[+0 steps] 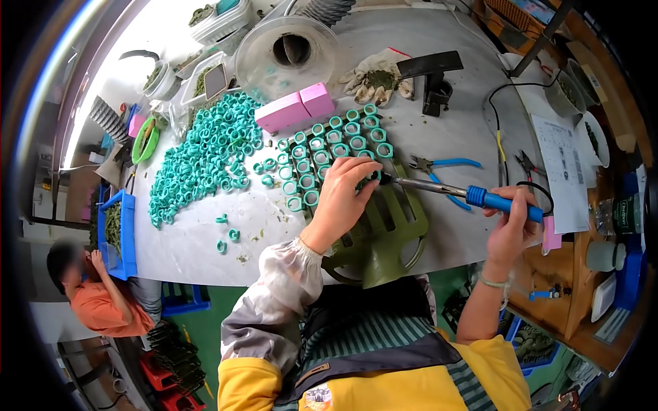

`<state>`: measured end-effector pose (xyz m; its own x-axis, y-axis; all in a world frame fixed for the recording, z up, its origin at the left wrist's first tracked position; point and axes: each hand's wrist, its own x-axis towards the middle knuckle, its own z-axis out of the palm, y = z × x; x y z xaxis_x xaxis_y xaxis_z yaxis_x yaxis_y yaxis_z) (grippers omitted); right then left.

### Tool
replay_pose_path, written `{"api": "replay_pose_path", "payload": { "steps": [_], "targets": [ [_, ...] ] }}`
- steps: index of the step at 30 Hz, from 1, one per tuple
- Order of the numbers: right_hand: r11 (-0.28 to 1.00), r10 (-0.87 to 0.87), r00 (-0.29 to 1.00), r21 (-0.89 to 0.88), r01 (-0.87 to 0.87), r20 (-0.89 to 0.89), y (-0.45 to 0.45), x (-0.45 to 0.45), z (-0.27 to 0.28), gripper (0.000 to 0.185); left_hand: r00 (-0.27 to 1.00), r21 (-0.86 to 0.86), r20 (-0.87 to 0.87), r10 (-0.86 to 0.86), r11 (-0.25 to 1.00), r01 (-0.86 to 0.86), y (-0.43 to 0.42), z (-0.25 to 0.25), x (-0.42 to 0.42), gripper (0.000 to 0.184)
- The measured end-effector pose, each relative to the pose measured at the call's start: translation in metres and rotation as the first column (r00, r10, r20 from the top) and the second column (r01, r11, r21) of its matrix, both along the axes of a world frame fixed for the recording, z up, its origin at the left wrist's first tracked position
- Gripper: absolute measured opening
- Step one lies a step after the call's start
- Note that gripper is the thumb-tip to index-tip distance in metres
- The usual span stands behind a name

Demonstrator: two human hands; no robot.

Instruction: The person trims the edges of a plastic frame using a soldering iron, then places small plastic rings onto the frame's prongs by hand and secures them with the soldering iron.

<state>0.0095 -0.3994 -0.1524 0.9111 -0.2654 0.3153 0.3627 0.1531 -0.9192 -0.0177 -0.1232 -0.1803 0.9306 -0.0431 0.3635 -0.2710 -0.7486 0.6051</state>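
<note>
My right hand [508, 231] is wrapped around the blue handle of a soldering iron [495, 201]. The iron's metal shaft points left, its tip close to the fingertips of my left hand [340, 196]. Those fingers are closed on a teal ring [373, 177], partly hidden by them, at the slotted part of an olive-green plastic piece [384, 243]. Rows of teal rings [322, 157] stand beyond my left hand, on a green slotted base. Blue-handled pliers [447, 179] lie under the iron's shaft.
A large heap of teal rings [199, 154] covers the table's left side. Pink blocks [291, 111], a clear funnel hood [250, 65], soiled gloves [378, 77] and a black stand [433, 89] are farther back. A printed sheet [558, 171] lies right. Another person [110, 298] sits at left.
</note>
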Motion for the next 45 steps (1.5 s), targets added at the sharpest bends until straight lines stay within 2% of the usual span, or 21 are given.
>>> {"api": "replay_pose_path", "payload": {
  "steps": [4,5,7,9,11,12,13,14,15,16,17,19,22,24,25,26,27,30,35,37,45],
  "targets": [
    [0.997,-0.061,0.998,-0.055,0.061,0.005,-0.020,-0.001,0.004,0.025,0.999,-0.013,0.023,-0.032,0.999,0.032,0.002,-0.002,0.001,0.033],
    [0.986,-0.091,0.996,-0.136,0.091,0.006,-0.024,-0.001,0.006,0.028,0.999,0.014,0.039,-0.038,0.999,0.038,0.004,-0.004,0.000,0.034],
    [0.995,-0.050,0.999,-0.092,0.049,-0.010,-0.040,0.001,-0.001,0.031,0.996,0.003,0.070,-0.058,0.998,0.058,0.008,0.000,-0.003,0.034],
    [0.988,-0.055,0.998,-0.139,0.059,0.037,-0.042,0.003,-0.003,0.030,0.998,-0.201,0.043,-0.045,0.978,0.053,0.025,0.016,-0.011,0.031],
    [0.988,-0.053,0.996,-0.139,0.064,0.077,-0.053,0.003,-0.007,0.029,0.987,-0.309,-0.060,0.152,0.937,-0.163,0.076,0.014,-0.032,0.020],
    [0.991,-0.059,0.996,-0.117,0.066,0.063,-0.054,0.002,-0.008,0.028,0.936,-0.233,-0.123,0.329,0.908,-0.349,0.106,0.016,-0.048,0.015],
    [0.990,-0.063,0.996,-0.126,0.071,0.067,-0.054,0.001,-0.009,0.028,0.897,-0.069,-0.019,0.441,0.895,-0.441,0.141,0.012,-0.065,0.010],
    [0.988,-0.066,0.995,-0.134,0.075,0.070,-0.053,0.001,-0.008,0.028,0.864,0.058,-0.032,0.503,0.864,-0.500,0.169,0.014,-0.086,0.010],
    [0.987,-0.067,0.995,-0.143,0.077,0.073,-0.052,0.000,-0.008,0.028,0.840,0.231,-0.033,0.542,0.821,-0.522,0.190,0.019,-0.107,0.011],
    [0.988,-0.061,0.996,-0.137,0.071,0.071,-0.050,0.000,-0.007,0.028,0.823,0.496,0.062,0.565,0.698,-0.517,0.200,0.021,-0.127,0.013],
    [0.989,-0.056,0.996,-0.134,0.065,0.069,-0.048,-0.001,-0.006,0.028,0.848,0.553,0.062,0.526,0.689,-0.468,0.215,0.015,-0.142,0.017],
    [0.991,-0.036,0.998,-0.124,0.043,0.061,-0.043,-0.003,-0.003,0.027,0.777,0.388,-0.211,0.594,0.780,-0.491,0.224,0.003,-0.157,0.024],
    [0.996,-0.022,0.999,-0.081,0.025,0.036,-0.035,-0.006,0.004,0.026,0.798,0.335,-0.151,0.583,0.790,-0.514,0.236,-0.014,-0.161,0.022],
    [0.998,-0.049,0.999,-0.041,0.050,0.012,-0.034,-0.010,0.008,0.026,0.786,-0.080,-0.262,0.560,0.799,-0.596,0.239,-0.020,-0.153,0.019],
    [0.998,-0.048,0.999,-0.034,0.049,0.023,-0.033,-0.012,0.011,0.026,0.789,-0.285,-0.317,0.527,0.740,-0.609,0.228,-0.014,-0.141,0.018],
    [0.999,-0.048,0.998,-0.025,0.049,0.035,-0.033,-0.012,0.013,0.026,0.799,-0.423,-0.379,0.466,0.681,-0.598,0.216,-0.005,-0.132,0.019],
    [0.999,-0.045,0.998,-0.014,0.046,0.048,-0.034,-0.012,0.013,0.026,0.795,-0.447,-0.428,0.429,0.664,-0.599,0.205,0.004,-0.123,0.022],
    [0.997,-0.072,0.996,-0.007,0.073,0.059,-0.042,-0.012,0.013,0.027,0.862,-0.230,-0.312,0.401,0.848,-0.478,0.159,0.027,-0.097,0.028],
    [0.993,-0.113,0.990,-0.033,0.116,0.085,-0.046,-0.010,0.017,0.029,0.968,-0.397,-0.247,0.036,0.908,-0.135,0.051,0.044,-0.050,0.031],
    [0.994,-0.106,0.991,-0.030,0.109,0.085,-0.043,-0.007,0.017,0.029,1.000,-0.043,-0.006,-0.025,0.999,0.024,0.025,0.041,-0.029,0.034],
    [0.998,-0.068,0.997,0.000,0.068,0.030,-0.030,0.005,-0.008,0.024,0.999,-0.034,0.041,-0.025,0.999,0.026,-0.025,0.002,0.020,0.033]
  ]
}}
